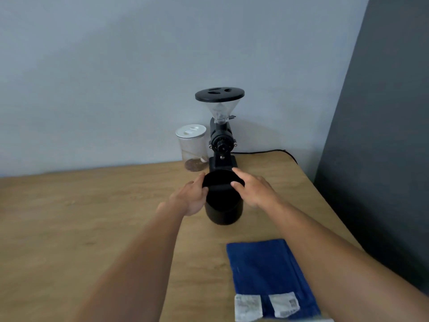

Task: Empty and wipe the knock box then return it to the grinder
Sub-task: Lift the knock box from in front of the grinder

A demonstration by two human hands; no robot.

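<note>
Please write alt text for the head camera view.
Both hands, left hand and right hand, grip the rim of a black knock box standing before the grinder on a wooden table. A blue cloth lies nearer.

**The Black Knock Box, the Grinder and the Blue Cloth**

The knock box [223, 205] is a round black cup with an open top. A dark bar goes across its mouth. It stands upright on the counter [92, 217], right in front of the grinder [220, 140]. The grinder is black and tall, with a clear funnel on top and a flat black lid (the funnel looks empty). It stands by the wall. A blue cloth [267, 273] lies flat, nearer than the box.
</note>
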